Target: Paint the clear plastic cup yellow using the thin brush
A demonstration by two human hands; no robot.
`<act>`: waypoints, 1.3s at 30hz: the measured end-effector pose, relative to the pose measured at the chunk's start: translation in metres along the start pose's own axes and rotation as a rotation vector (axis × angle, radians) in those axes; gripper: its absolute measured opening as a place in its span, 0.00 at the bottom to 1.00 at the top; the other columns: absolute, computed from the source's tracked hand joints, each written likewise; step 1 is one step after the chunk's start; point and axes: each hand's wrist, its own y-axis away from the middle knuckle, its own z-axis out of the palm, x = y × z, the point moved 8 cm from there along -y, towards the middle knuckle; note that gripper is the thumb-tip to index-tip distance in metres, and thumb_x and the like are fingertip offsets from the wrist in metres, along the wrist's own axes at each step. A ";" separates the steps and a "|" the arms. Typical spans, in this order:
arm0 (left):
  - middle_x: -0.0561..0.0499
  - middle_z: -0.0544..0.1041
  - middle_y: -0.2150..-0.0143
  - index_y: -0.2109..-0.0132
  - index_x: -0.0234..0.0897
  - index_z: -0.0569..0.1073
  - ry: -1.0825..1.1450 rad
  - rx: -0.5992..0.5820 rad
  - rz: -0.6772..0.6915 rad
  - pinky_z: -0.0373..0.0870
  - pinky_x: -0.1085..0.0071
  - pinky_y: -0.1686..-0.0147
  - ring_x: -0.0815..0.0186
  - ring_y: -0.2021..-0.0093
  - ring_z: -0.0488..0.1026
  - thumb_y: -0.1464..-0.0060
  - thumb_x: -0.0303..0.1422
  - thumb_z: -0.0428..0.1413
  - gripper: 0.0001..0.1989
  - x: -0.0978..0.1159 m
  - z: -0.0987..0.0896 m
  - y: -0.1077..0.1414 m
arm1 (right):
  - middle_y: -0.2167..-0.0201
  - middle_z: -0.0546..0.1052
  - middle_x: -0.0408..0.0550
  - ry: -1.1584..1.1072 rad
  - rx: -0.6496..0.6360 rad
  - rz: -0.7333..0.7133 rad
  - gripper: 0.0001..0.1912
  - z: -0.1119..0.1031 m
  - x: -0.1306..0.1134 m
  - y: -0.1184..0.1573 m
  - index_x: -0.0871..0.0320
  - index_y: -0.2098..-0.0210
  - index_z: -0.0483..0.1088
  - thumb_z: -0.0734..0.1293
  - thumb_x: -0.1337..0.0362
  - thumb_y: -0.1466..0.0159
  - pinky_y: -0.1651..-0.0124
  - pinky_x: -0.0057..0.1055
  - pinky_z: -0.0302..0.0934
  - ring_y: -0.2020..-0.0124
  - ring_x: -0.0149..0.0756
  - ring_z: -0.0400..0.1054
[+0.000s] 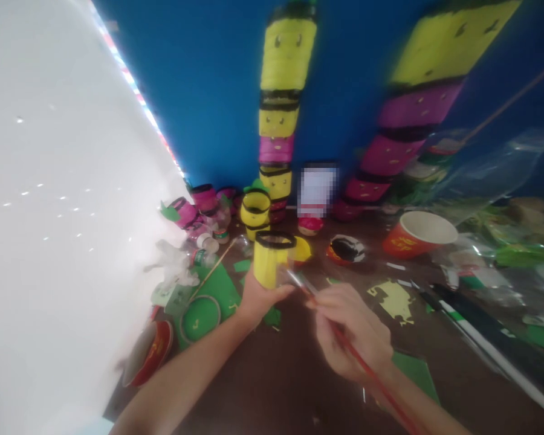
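Observation:
My left hand (258, 300) is closed around the lower part of a yellow cup (265, 266) with a black rim, held upright above the brown table. A paintbrush (344, 341) with a red handle is gripped in my right hand (351, 329). Its bristle end points up and left and lies at or very near the cup's right side; blur hides whether they touch. Just behind the cup is a dish of yellow paint (303, 249). To the right of that dish stands a small red bowl (344, 249) with black inside.
Stacks of yellow cups (288, 54) and magenta cups (392, 154) rise against the blue wall. An orange paper cup (419, 234) stands right. Green sheets (224, 281), a clear round lid (200, 319), a red bowl (149, 353) and yellow paper scraps (393, 300) lie around. Dark blades or tools (494, 344) lie right.

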 end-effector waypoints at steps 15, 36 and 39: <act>0.44 0.76 0.62 0.59 0.33 0.71 -0.091 0.045 -0.010 0.69 0.63 0.60 0.59 0.62 0.73 0.68 0.35 0.67 0.25 0.000 -0.003 0.001 | 0.71 0.72 0.47 -0.064 -0.021 -0.003 0.16 0.003 -0.002 0.003 0.58 0.67 0.64 0.63 0.82 0.50 0.68 0.38 0.68 0.69 0.35 0.69; 0.47 0.76 0.64 0.60 0.33 0.71 -0.063 0.067 -0.010 0.68 0.66 0.62 0.62 0.64 0.72 0.68 0.31 0.66 0.23 -0.001 -0.005 0.000 | 0.72 0.73 0.48 -0.049 -0.069 -0.032 0.15 0.008 -0.007 0.003 0.60 0.69 0.65 0.64 0.82 0.52 0.67 0.37 0.65 0.69 0.35 0.68; 0.47 0.76 0.65 0.61 0.33 0.71 -0.093 0.088 -0.022 0.68 0.66 0.62 0.62 0.64 0.73 0.69 0.32 0.66 0.23 -0.002 -0.007 0.000 | 0.70 0.73 0.49 -0.028 -0.059 0.018 0.17 0.008 -0.003 0.004 0.60 0.66 0.65 0.64 0.83 0.52 0.66 0.36 0.66 0.67 0.35 0.69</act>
